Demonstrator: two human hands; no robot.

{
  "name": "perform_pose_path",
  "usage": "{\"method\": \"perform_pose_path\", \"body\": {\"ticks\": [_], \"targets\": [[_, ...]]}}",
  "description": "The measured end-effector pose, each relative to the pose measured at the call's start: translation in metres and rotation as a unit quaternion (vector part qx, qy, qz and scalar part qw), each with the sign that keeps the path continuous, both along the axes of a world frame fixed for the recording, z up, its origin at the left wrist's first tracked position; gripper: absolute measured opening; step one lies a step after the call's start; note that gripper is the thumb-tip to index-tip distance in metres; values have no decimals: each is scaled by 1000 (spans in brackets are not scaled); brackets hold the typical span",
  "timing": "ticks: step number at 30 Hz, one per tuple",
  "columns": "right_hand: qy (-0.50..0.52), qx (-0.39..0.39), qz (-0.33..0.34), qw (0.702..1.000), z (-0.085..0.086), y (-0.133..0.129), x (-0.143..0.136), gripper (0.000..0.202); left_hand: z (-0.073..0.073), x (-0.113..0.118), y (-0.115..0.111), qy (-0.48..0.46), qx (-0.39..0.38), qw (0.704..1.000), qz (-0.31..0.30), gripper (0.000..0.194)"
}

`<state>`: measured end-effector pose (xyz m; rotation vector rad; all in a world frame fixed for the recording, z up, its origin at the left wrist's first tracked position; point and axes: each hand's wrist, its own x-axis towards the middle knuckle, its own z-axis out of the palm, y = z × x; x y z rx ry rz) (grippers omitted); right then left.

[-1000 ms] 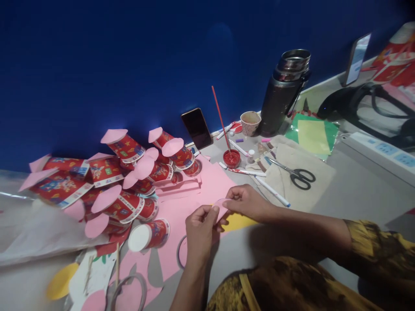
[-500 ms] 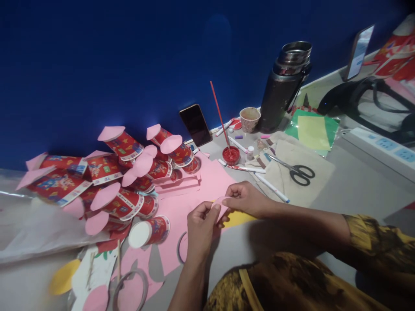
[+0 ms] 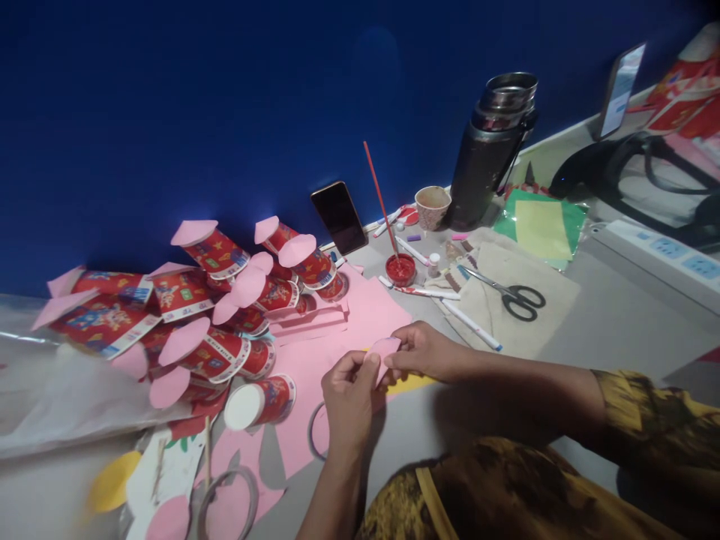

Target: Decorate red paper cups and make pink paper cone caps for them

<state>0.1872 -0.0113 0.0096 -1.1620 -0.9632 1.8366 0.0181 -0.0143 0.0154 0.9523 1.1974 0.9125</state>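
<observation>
- Just below the centre of the frame, a small pink paper piece (image 3: 384, 349) is held up off the counter (image 3: 613, 345); I can't tell whether it is folded or curled.
- The left hand (image 3: 349, 386) is closed in a pinch on its near side, thumb on top; the right hand (image 3: 424, 351) pinches the opposite edge. Two-sided holding probably keeps such thin paper steady.
- At left of frame, red cups (image 3: 218, 253) lean and overlap, perhaps bunched to free working room; their pink tops (image 3: 194, 232) number about twelve, though overlap blurs my count.
- One cup with a bare white end (image 3: 244, 409) lies apart, nearer the hands.
- One pair of scissors (image 3: 520, 301) rests on the cloth (image 3: 554, 296) right of centre, likely for easy reach.
- One red stick (image 3: 380, 196) stands in one red pot (image 3: 400, 271), presumably kept there to spare the counter.
- Two phones: one dark phone (image 3: 339, 217) against the blue wall (image 3: 225, 97), one lit phone (image 3: 622, 91) upper right.
- Two rings, one lower-left ring (image 3: 253, 499), one ring beside the left hand (image 3: 311, 433).
</observation>
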Motion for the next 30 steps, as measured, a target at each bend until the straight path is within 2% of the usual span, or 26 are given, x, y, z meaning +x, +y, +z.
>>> {"method": "perform_pose_path", "body": {"ticks": [5, 8, 14, 19, 24, 27, 30], "targets": [[18, 7, -14, 1000, -4, -2, 0, 26, 2, -3, 3, -39, -50, 996, -57, 36], [15, 15, -11, 1000, -8, -1, -1, 27, 2, -7, 5, -30, -69, 992, -96, 36], [-48, 27, 11, 998, -10, -1, 0, 19, 5, -4, 3, 25, -92, 990, -100, 30], [-105, 47, 2, 993, -9, -1, 3, 21, 10, 1, 2, 126, -38, 986, -104, 19], [-162, 75, 7, 984, -4, -1, 4, 29, 12, 2, 1, 233, 34, 962, -139, 15], [-218, 97, 25, 971, 0, -2, 5, 33, 13, 2, -1, 268, 49, 950, -156, 17], [-264, 129, 44, 955, 2, -3, 7, 34, 13, 3, -1, 268, 47, 950, -154, 17]]}}
